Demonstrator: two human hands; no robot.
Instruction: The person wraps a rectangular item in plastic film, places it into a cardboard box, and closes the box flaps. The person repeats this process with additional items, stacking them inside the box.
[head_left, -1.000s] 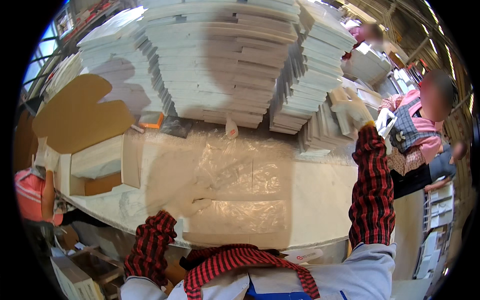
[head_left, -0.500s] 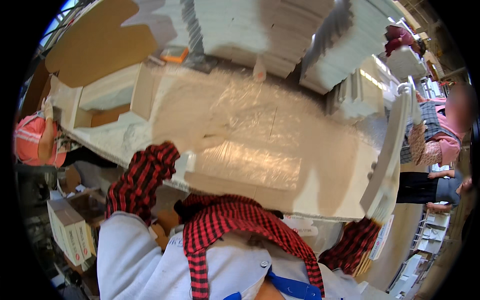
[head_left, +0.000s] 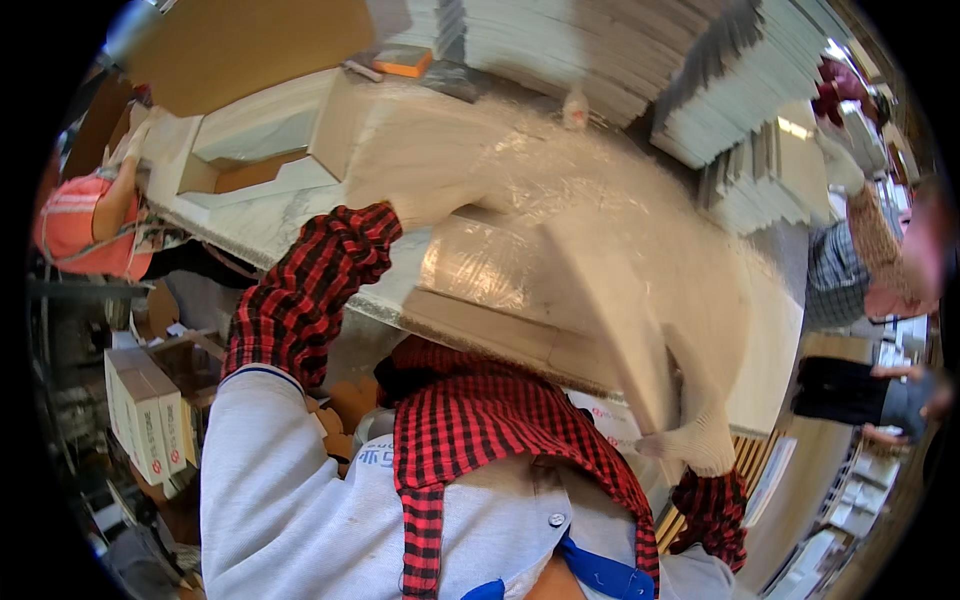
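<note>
My right hand [head_left: 695,440], in a pale knitted glove, is closed on the near end of a long, narrow white panel [head_left: 610,310]. The panel is tilted over the right half of the worktable and blurred by motion. My left hand [head_left: 440,205], gloved the same way, stretches over the table beside clear plastic film [head_left: 480,265]; its fingers are smeared, so their grip is unclear. The film is wrinkled and shiny, spread over a flat tan surface.
An open box-like frame [head_left: 265,185] stands at the table's left, near a co-worker [head_left: 90,225]. Stacked white boards [head_left: 740,80] rise along the far side. A small bottle [head_left: 575,108] and an orange box [head_left: 403,62] sit at the back. Cartons [head_left: 145,415] are at lower left.
My right hand has brought the white panel from the right side in over the table. My left hand has moved right and farther out. The whole view has shifted slightly.
</note>
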